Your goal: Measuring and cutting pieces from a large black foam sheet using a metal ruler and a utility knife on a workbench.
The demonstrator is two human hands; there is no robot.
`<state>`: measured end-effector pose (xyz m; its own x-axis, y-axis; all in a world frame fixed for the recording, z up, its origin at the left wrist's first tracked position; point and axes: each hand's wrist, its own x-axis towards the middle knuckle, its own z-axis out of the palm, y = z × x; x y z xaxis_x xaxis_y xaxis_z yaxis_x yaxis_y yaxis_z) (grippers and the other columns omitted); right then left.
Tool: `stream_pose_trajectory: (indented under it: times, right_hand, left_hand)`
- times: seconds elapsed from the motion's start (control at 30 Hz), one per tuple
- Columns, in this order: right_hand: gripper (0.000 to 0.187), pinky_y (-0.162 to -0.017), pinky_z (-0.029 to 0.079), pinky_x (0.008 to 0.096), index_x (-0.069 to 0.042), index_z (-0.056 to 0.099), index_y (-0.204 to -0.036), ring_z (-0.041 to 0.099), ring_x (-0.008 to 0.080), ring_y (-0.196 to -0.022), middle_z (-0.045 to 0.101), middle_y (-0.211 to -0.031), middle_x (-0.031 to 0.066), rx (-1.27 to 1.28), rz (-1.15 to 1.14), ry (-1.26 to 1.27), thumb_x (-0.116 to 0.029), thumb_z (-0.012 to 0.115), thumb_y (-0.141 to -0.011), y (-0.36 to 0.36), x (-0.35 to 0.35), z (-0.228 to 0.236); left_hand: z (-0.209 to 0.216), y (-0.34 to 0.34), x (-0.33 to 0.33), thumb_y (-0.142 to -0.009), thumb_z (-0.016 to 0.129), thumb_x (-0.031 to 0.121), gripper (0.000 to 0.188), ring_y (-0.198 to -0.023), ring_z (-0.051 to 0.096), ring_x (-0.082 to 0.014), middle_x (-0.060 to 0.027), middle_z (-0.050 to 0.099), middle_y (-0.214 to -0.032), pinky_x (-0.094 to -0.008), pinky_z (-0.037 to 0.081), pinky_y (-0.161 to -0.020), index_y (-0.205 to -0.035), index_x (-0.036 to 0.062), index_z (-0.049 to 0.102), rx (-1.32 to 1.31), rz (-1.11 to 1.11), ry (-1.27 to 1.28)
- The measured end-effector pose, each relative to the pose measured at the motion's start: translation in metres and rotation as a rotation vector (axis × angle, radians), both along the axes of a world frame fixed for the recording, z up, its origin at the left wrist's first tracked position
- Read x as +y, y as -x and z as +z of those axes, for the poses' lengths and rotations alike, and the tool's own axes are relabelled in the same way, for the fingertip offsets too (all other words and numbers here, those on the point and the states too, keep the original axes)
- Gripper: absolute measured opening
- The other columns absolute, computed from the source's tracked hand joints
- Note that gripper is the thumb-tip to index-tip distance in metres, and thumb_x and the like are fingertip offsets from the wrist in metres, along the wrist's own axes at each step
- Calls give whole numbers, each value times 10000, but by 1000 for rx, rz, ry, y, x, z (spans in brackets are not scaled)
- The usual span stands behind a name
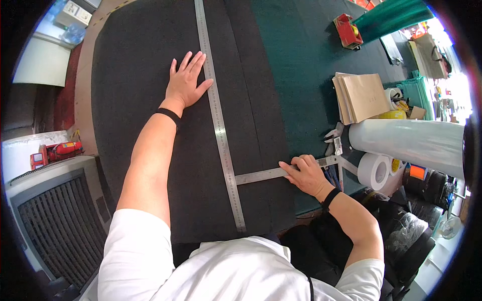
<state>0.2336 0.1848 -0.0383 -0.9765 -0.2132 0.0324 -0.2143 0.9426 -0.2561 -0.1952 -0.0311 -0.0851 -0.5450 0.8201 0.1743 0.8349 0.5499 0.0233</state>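
Metal ruler [220, 131] touches the spread left hand [184, 87]; right hand [307, 174] pinches a flat bar [260, 175].

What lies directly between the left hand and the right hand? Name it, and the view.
The long metal ruler, which the left hand touches, then black sheet toward the right hand; the head view shows it.

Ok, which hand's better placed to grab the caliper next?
Likely the right hand: it's on the short ruler, near the caliper; the left hand is at the long ruler, farther off.
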Motion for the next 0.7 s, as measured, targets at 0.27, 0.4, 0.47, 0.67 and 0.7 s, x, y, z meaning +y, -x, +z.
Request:
stream_pose_trajectory:
  times: [0.27,0.4,0.47,0.67,0.7]
  right_hand:
    - [591,-913,466,394,-202,604,-1437,533,249,-1016,562,-1084,56,5,8,-5,-253,787,-878,1,0,0]
    - [595,-913,468,398,-196,618,-1424,536,250,-1009,564,-1083,59,20,4,3,-241,798,-859,1,2,-1]
    - [607,-914,467,407,-201,624,-1421,536,256,-1012,560,-1082,59,8,-5,19,-221,805,-842,1,1,-1]
    - [584,-889,474,415,-189,678,-1354,547,265,-981,569,-1042,58,-63,-68,89,-178,830,-790,10,-5,25]
    - [584,-889,474,415,-189,678,-1354,547,265,-981,569,-1042,58,-52,-58,73,-178,830,-790,12,-1,38]
  left_hand:
    - [-1,0,1,-1017,487,592,750,-1583,261,-275,-21,344,-1695,-599,154,-1267,-1633,193,332,1,-4,-5]
    - [0,0,2,-1002,517,580,753,-1575,276,-267,-8,350,-1689,-602,167,-1269,-1623,186,354,-1,2,-13]
    - [2,1,2,-995,531,575,756,-1571,283,-263,-1,353,-1687,-604,173,-1270,-1618,182,365,2,7,-21]
    - [4,-2,0,-978,562,559,766,-1568,290,-288,-37,360,-1684,-607,176,-1264,-1606,155,390,-30,1,-32]
    - [4,-5,4,-975,568,554,769,-1569,290,-297,-49,363,-1684,-607,176,-1261,-1605,150,393,-54,-3,-28]
